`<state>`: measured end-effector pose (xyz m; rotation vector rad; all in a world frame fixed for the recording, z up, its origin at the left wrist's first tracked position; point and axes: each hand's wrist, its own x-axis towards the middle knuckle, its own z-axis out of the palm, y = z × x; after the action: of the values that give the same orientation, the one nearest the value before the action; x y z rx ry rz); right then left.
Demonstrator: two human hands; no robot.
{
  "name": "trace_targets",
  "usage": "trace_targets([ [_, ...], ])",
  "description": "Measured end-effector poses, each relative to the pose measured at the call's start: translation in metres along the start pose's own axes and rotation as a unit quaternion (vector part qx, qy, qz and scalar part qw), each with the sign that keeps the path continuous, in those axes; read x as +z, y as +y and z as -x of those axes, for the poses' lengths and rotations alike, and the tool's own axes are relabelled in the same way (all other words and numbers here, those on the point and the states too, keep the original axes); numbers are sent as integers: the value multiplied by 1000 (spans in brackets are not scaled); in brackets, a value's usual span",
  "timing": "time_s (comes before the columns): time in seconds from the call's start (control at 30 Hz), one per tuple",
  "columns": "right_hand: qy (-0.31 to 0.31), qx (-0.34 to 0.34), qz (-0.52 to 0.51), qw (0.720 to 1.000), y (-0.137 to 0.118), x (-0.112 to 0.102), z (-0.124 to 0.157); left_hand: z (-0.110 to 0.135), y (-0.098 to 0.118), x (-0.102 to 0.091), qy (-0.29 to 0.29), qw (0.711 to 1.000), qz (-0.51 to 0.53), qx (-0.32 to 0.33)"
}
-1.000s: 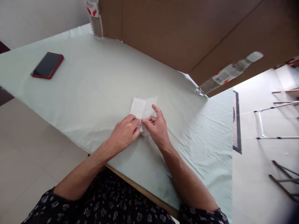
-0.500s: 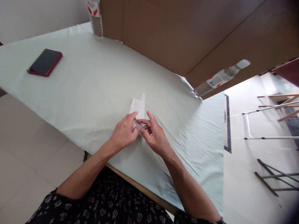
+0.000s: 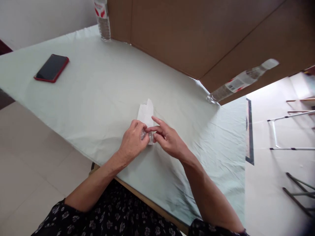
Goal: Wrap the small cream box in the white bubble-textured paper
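A strip of white paper [image 3: 145, 112] lies on the cloth in front of me, and a crinkled, see-through plastic piece [image 3: 147, 133] sits on its near end. My left hand [image 3: 133, 139] curls its fingers and thumb around the left side of the plastic, hiding part of it. From the right, my right hand [image 3: 169, 139] reaches over with its fingers apart. One of its fingertips touches the top of the plastic near the left fingers, while the thumb rests at the right edge of the paper.
A pale green cloth [image 3: 98, 98] covers the table. A brown cardboard panel [image 3: 172, 36] stands at the back, with a water bottle [image 3: 104, 26] at its left and another bottle [image 3: 240, 82] at its right. A red-cased phone [image 3: 51, 68] lies far left.
Both hands have shifted slightly right in view. The left fingers have curled in closer over the plastic, and the right thumb has moved a little away from the left thumb.
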<state>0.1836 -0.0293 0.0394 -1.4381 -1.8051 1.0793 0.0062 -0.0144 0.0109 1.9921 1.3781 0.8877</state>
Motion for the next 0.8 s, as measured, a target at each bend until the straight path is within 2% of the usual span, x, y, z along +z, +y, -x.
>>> trace_targets([
  [0.13, 98, 99, -107, 984, 19, -9, -21, 2, 0, 0, -8, 1000, -3, 3],
  [0.27, 93, 185, -148, 967, 33, -13, -46, 4, -1, 3, 9, 1000, -15, 23],
  [0.4, 52, 183, -152, 970, 33, -10, -72, 5, 0, 3, 27, 995, -70, 70],
  [0.57, 4, 164, -118, 979, 33, -8, -95, 3, 0, 0, -1, 986, -101, 135],
  [0.7, -26, 147, -93, 984, 36, -10, -100, 1, -3, 0, -6, 989, -85, 121],
  [0.8, -11, 118, -117, 986, 37, -7, -96, 1, -5, 0, -12, 993, -57, 107],
])
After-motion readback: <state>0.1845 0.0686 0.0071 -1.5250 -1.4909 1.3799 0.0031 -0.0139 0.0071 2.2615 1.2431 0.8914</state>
